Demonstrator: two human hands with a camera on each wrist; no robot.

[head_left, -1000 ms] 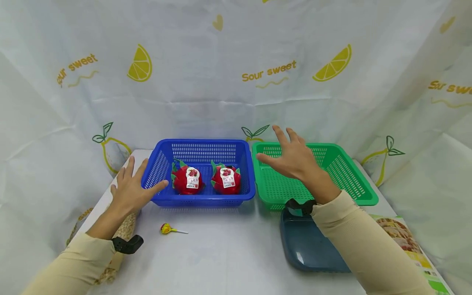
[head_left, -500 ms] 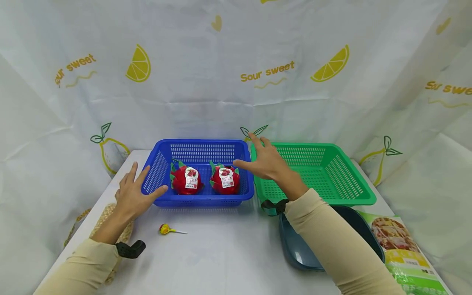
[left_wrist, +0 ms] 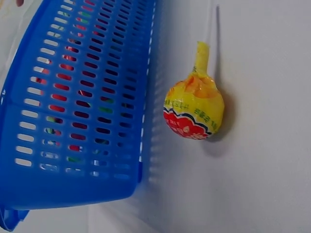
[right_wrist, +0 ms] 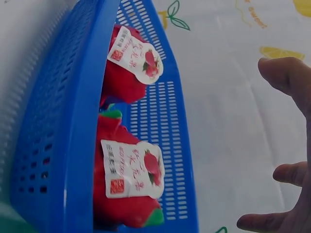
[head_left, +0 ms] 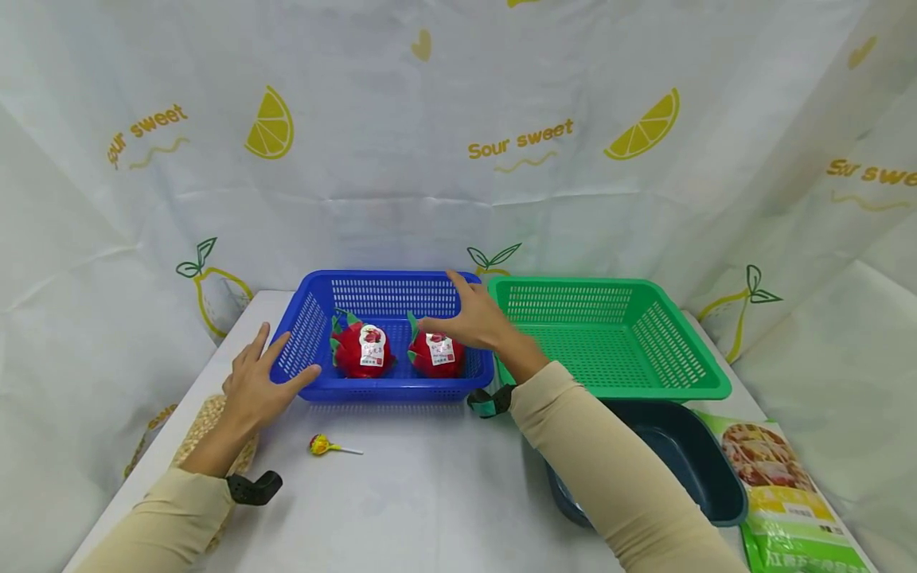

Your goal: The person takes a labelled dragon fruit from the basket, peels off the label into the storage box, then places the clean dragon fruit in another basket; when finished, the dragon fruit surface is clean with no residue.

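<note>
Two red dragon fruits, the left one (head_left: 364,350) and the right one (head_left: 437,354), each with a white label, sit in a blue basket (head_left: 387,390). My right hand (head_left: 478,320), fingers spread and holding nothing, is over the basket's right side, its thumb overlapping the right fruit in the head view. In the right wrist view the fingers (right_wrist: 289,80) are apart from both fruits. My left hand (head_left: 259,391) hangs spread beside the basket's left end, empty. A yellow and red wrapped lollipop (left_wrist: 194,109) lies on the white table near the basket's front.
A green basket (head_left: 609,394) stands right of the blue one. In front of it is a dark blue tray (head_left: 688,454), partly under my right sleeve. A green and yellow food packet (head_left: 795,509) lies far right, and a beige woven item (head_left: 204,422) is under my left forearm.
My right hand has moved left and a little down, from above the green basket to over the right side of the blue one. The left hand has barely moved.
</note>
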